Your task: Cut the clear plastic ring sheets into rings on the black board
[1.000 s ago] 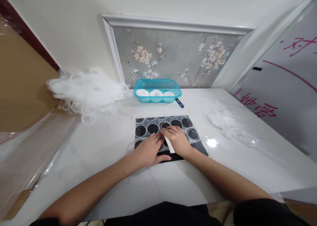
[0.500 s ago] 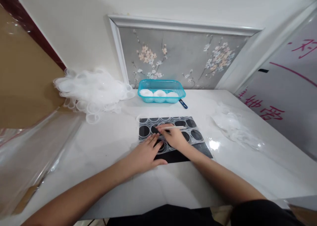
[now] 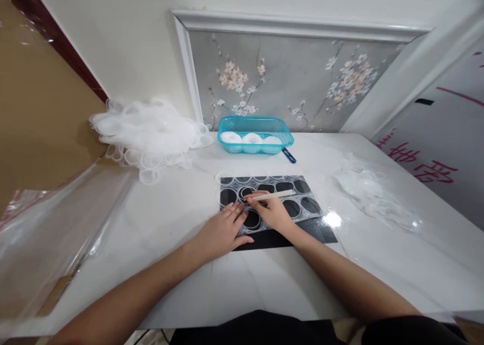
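The white tabletop (image 3: 170, 214) runs back to the wall, where a framed grey blossom panel (image 3: 283, 78) blocks its far side. A whiteboard (image 3: 446, 138) with red writing bounds it on the right; on the left stand a brown board (image 3: 41, 113) and a loose clear plastic sheet (image 3: 64, 244) that overlaps the tabletop. A bulky pile of translucent rings (image 3: 151, 128) fills the far left corner, and a flatter heap of clear film (image 3: 363, 184) lies to the right. Between them, a black mat (image 3: 313, 231) carries a ring-patterned film (image 3: 253, 231), with a blue basket (image 3: 260, 119) behind, against the wall panel.

The left hand (image 3: 221, 231) lies flat, its grip relaxed, fingers spread on the film. The right hand's (image 3: 272, 211) grip is closed around a pale flat stick (image 3: 280, 194), its lower end at the film near the left fingertips. White rounds (image 3: 252, 138) sit inside the basket; a small blue tool, perhaps a cutter (image 3: 289, 155), lies just beside it.

White surface separates the mat from the near edge, the basket and both heaps.
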Motion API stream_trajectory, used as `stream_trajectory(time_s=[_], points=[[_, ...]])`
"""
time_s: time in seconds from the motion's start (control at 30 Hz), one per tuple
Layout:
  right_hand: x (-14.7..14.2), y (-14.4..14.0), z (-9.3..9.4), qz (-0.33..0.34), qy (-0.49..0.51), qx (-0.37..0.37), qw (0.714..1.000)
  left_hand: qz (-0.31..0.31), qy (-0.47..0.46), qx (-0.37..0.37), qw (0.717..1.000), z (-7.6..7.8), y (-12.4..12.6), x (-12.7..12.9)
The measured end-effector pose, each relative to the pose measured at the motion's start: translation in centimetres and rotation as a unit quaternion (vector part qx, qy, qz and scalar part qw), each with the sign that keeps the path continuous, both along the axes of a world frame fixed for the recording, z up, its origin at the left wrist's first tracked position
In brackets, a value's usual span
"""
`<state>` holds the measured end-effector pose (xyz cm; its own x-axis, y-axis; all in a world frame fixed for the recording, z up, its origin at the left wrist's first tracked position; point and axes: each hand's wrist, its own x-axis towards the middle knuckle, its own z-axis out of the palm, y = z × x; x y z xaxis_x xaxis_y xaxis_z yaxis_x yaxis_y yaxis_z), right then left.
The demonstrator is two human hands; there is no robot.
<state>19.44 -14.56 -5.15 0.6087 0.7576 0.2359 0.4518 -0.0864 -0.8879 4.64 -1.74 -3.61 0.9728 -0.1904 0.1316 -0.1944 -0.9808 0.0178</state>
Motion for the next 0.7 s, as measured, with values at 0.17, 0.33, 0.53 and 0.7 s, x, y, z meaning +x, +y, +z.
stream_trajectory(time_s=[0.17, 0.33, 0.53, 0.7], points=[[0.2, 0.0, -0.1, 0.004, 0.003, 0.006, 1.0, -0.003, 0.0, 0.011, 1.0, 0.0, 0.0, 0.0], [0.1, -0.2, -0.2, -0.004, -0.057, -0.012, 0.998, 0.0, 0.003, -0.009, 1.0, -0.1, 0.1, 0.0], [-1.0, -0.6, 0.5, 0.085, -0.322, -0.09, 0.939, 0.002, 0.038, -0.013, 0.999, 0.7, -0.1, -0.1], [4.4, -0.1, 3.8, -0.056, -0.352, -0.107, 0.928, 0.039, 0.108, -0.061, 0.992, 1.9, 0.0, -0.2]])
